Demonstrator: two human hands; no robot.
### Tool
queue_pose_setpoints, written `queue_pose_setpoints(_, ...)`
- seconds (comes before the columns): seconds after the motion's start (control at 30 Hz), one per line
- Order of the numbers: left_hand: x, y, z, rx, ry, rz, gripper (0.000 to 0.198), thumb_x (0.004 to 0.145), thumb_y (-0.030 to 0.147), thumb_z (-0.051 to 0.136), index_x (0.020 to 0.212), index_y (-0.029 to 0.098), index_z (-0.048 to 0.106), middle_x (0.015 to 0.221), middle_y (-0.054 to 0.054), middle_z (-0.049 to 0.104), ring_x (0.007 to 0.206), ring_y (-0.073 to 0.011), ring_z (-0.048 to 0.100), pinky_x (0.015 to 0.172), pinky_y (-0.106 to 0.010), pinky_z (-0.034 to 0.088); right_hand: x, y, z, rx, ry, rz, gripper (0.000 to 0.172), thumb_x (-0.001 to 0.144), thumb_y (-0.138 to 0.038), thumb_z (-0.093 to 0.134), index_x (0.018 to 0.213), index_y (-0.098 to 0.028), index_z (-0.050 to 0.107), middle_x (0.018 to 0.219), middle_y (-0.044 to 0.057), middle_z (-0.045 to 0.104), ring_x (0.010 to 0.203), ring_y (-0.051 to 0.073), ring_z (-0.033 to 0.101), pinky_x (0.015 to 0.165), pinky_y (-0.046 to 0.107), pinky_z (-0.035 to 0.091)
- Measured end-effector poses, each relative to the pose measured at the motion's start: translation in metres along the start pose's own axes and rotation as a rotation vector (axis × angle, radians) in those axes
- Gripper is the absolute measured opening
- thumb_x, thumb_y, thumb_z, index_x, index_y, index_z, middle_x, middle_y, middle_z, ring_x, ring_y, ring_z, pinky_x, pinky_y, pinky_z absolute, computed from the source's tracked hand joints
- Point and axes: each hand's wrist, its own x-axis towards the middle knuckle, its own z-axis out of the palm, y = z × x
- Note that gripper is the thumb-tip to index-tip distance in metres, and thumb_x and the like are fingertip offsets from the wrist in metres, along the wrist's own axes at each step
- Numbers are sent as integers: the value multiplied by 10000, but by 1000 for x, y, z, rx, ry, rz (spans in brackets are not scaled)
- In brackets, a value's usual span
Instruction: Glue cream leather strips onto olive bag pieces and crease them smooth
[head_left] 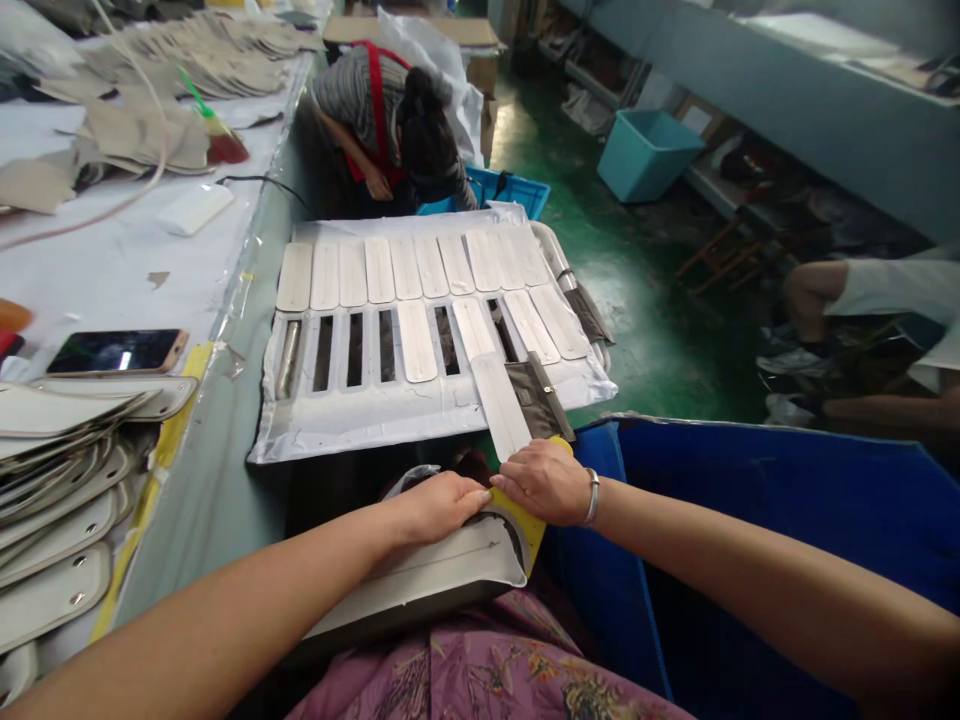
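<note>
My right hand [546, 483] is closed over the near end of a long pale strip [501, 408], which slants away over the front edge of a slotted rack [375, 412]. Beside the strip lies a dark brown piece with a small metal fitting [541, 392]. Close by on the left, my left hand [439, 507] has its fingers curled and thumb pressed in; anything inside them is hidden. Below both hands, a white-topped panel [435, 570] rests on my lap, with a yellow board [534, 540] at its right end. More pale strips [405, 268] lie in two rows on the rack.
On the left table [202, 240] are a phone [116, 352], stacked white pieces with eyelets [60, 540] and a green-nozzled bottle [217, 135]. A blue bin [750, 490] stands at my right. A co-worker [382, 120] bends behind the rack; a teal bin [649, 155] sits farther back.
</note>
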Motion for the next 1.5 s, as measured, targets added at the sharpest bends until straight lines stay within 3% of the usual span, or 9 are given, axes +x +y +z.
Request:
queue_pose_setpoints(0.17,-4,2,7,62,-9,55,413,883,391,305,965,184,653,909,-57,678,807,-225,594,745,-298,409,-8,-5,0,29,-35,26,478,947,-363,238,705,-151,591,662,60,636,600,143,552,589,289,271)
queue_pose_setpoints(0.37,-11,7,14,136,12,-8,445,883,442,323,1235,251,516,1180,-62,603,1048,-290,554,896,-376,377,-14,-4,1,48,-86,6,463,939,-371,255,720,-150,597,674,68,640,602,154,560,572,287,281)
queue_pose_setpoints(0.57,-7,9,17,7,-25,2,476,870,467,376,1309,289,426,1305,1,509,1170,-249,478,997,-339,315,-28,-10,8,91,-47,109,465,945,-377,235,731,-166,590,690,63,648,606,149,573,564,290,292)
queue_pose_setpoints(0.8,-15,25,2,109,-99,-77,731,756,560,534,1361,192,353,1372,-82,423,1253,-273,382,1040,-353,268,-44,-27,-1,69,-40,166,505,944,-379,197,758,-156,610,720,92,658,652,179,604,578,285,338)
queue_pose_setpoints(0.9,-17,28,-5,26,-137,-24,597,796,572,467,1294,242,457,1331,-23,480,1228,-239,411,1038,-327,263,-46,-21,-6,86,-73,196,519,929,-421,222,739,-157,627,707,101,654,649,186,597,569,281,352)
queue_pose_setpoints(1.0,-15,23,-3,-49,-111,22,473,875,533,304,1138,272,598,1164,30,608,1093,-194,520,956,-281,345,-52,-6,-5,223,-75,270,516,914,-455,254,701,-158,618,676,102,633,629,186,570,570,290,358)
queue_pose_setpoints(1.2,-7,11,13,-24,-20,-44,446,841,498,384,1046,206,653,868,4,688,768,-191,605,709,-271,436,-86,12,0,480,-79,332,497,941,-396,157,765,-153,553,729,63,574,635,136,511,584,261,390)
queue_pose_setpoints(1.37,-25,19,19,56,145,-18,502,813,550,415,1136,210,595,1156,-45,610,1067,-238,521,925,-305,349,-112,-2,1,712,-217,275,425,861,-538,381,722,-153,492,669,-1,499,573,90,465,487,196,363)
queue_pose_setpoints(1.5,-41,29,33,324,173,28,961,568,629,658,1362,202,326,1421,-114,337,1274,-311,312,1049,-395,199,-120,-17,7,1104,-396,348,333,842,-501,466,879,-171,439,738,-9,528,500,67,487,458,193,378)
